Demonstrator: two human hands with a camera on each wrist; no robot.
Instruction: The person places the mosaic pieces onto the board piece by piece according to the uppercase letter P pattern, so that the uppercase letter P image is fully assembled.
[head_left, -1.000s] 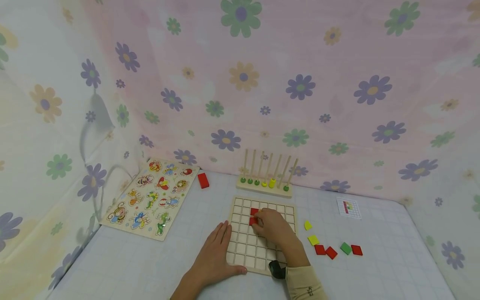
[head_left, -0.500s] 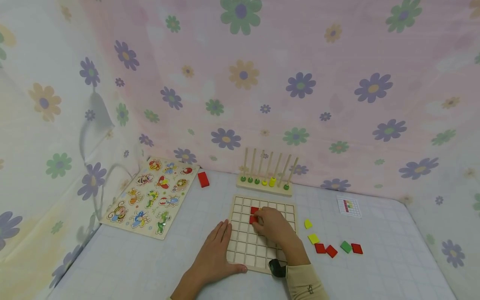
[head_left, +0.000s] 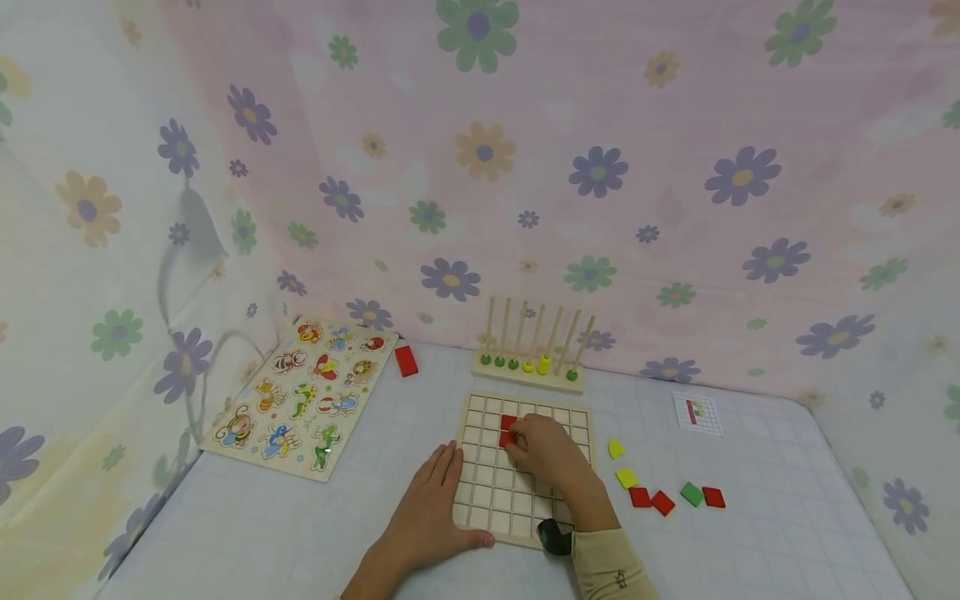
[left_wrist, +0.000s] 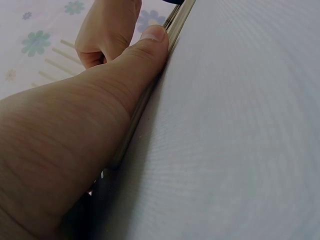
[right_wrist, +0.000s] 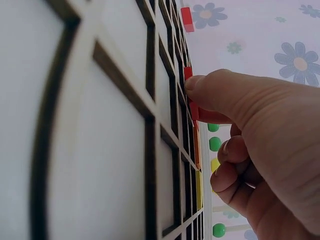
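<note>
From the head view, the right hand [head_left: 551, 454] lies over the wooden grid board [head_left: 491, 487], its fingertips pressed on a red tile [head_left: 507, 431] seated in the cells of the board's upper middle. The grip looks narrow, fingers bent down onto the tile. The left hand [head_left: 427, 508] lies flat with straight fingers on the table [head_left: 247, 525], thumb along the board's near-left edge. A sleeve cuff bears small dark marks too tiny to read. To the right of the board lie loose tiles [head_left: 663, 498], yellow, red and green, near one another and apart from the board. A small pattern card [head_left: 697, 414] with coloured squares lies farther right; no writing can be made out on it. Behind the board stands a peg rack [head_left: 531, 367] with green and yellow beads. At the left lies an animal puzzle [head_left: 303, 396], with a red block [head_left: 406, 361] just beside its far corner. Bare table stretches at the left front and the right front.

In the left wrist view, the left hand's thumb [left_wrist: 145, 50] presses along the board's thin edge [left_wrist: 172, 30]; the right hand [left_wrist: 107, 30] is curled beyond.

In the right wrist view, a fingertip [right_wrist: 197, 85] touches the red tile [right_wrist: 189, 75] sunk in the grid, the other fingers curled; the red block [right_wrist: 187, 19] shows far off.
</note>
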